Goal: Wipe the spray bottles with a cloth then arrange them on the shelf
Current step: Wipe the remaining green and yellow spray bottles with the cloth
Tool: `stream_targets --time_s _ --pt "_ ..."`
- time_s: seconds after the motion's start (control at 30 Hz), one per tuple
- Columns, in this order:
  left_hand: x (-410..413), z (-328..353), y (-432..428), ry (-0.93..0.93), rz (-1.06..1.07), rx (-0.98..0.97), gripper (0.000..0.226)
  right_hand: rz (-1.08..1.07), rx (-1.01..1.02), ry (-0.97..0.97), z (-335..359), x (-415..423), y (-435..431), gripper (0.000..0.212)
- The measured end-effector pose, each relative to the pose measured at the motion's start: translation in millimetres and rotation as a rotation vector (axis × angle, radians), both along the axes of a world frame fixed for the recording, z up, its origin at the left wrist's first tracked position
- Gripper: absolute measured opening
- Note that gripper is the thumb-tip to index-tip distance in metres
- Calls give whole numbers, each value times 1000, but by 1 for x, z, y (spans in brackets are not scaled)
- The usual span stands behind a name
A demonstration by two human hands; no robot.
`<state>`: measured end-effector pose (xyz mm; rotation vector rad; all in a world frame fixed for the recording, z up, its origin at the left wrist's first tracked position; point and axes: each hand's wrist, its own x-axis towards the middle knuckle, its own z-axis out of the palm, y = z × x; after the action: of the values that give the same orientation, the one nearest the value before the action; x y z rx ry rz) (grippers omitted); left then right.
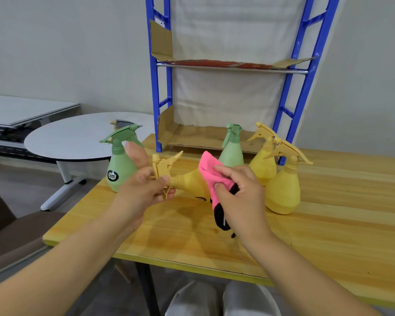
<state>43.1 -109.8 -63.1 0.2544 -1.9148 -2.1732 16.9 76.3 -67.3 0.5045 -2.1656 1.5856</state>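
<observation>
Matt plastic spray bottles; soft pink cloth; glossy wood-grain table; painted metal shelf, cardboard liners.

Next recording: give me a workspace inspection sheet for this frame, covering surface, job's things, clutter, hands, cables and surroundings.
Surface: yellow wooden table.
Job's things: held yellow bottle lies sideways above the table, with the pink cloth against its body. The left green bottle, rear green bottle, rear yellow bottle and front yellow bottle stand upright. The blue shelf has only cardboard on its upper tier.
Clutter: nothing seen.
Grippers: left hand grips the held bottle's sprayer head; right hand grips the cloth.
Cables: nothing seen.
Surroundings: round white table and brown chair to the left, grey wall behind.
</observation>
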Motion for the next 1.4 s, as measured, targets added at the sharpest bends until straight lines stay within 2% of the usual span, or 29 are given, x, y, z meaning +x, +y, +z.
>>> stream_targets --time_s 0.1,0.17,0.33,0.43,0.53,0.6,0.67,0.8,0.97,1.07,1.27,1.4 --pt "3 3 11 59 -42 -56 8 -34 248 113 -2 -1 -10 40" --pt "3 4 16 88 -60 -96 7 -26 318 194 -6 0 -17 41" --pt "3 6 16 97 -53 -142 11 6 240 272 -9 6 -26 40" --pt "2 4 15 104 -49 -162 16 -49 147 321 -4 7 -26 41" --pt "1 1 16 116 -61 -213 20 -53 191 339 0 3 -29 39" --pt "1 -1 17 115 -56 -250 24 0 290 326 -2 1 -33 29" --pt "2 -2 19 112 -47 -251 27 58 291 250 -4 0 -37 18" --pt "4 4 24 101 -55 -218 27 73 337 297 -8 0 -34 17" --pt "-2 11 18 85 -38 -241 26 146 370 196 -5 3 -22 19" --pt "-8 27 17 67 -49 -258 24 87 366 216 -2 -1 -7 27" --pt "-22 53 28 -3 -51 -599 41 -5 224 101 -5 -7 12 39" --pt "-26 60 39 -47 -42 -733 45 -29 170 82 -8 -5 21 42"
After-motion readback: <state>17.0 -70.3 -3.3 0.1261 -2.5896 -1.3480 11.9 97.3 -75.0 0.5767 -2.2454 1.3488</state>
